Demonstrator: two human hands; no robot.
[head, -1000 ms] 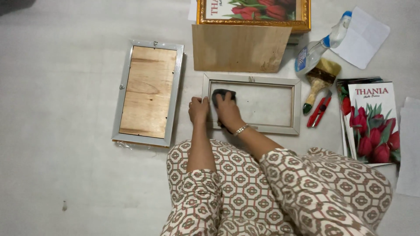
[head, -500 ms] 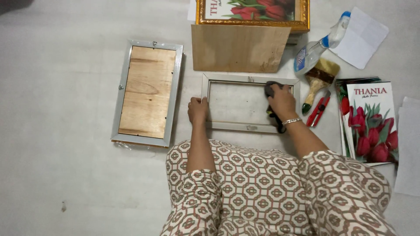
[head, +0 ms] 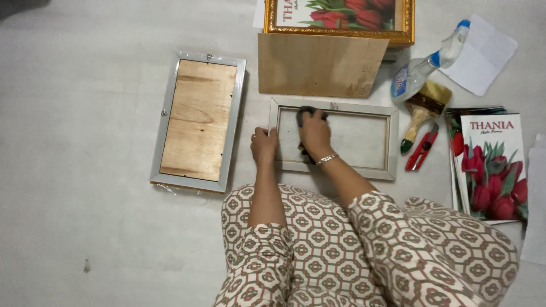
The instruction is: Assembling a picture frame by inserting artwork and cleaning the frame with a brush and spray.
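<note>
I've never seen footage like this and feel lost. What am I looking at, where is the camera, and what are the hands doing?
There is no machine: a person sits on a pale floor, filmed by a camera worn on their head, looking down. The left hand rests on the edge of an open silver rectangular picture frame. The right hand presses a dark cloth inside it. Nearby lie a second silver frame with a wooden back, a loose brown backing board, a clear spray bottle, a wooden-handled brush and a red utility knife.
</note>
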